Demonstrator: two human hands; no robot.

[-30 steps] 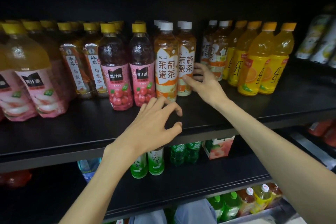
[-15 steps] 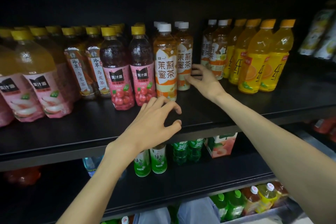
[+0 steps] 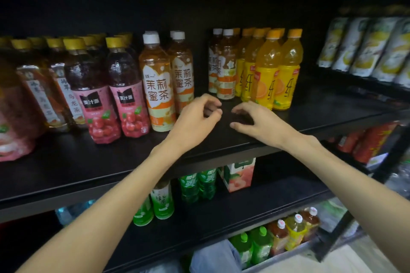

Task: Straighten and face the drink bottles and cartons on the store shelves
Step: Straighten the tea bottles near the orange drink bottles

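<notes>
Black store shelf (image 3: pixel 310 115): right hand (image 3: pixel 261 125) just let go of jasmine tea bottle (image 3: pixel 183 73), left hand (image 3: pixel 195 122) moved up; both loose, empty. That row's faced, next bottles up.

Dim store lighting is leaving the upper shelf (image 3: pixel 66 175) recess sinking into black, while front light is glinting off the bottle shoulders. Wide-angle distortion is bowing the edges, and motion blur is smearing the far-left bottles (image 3: pixel 13 117).
</notes>
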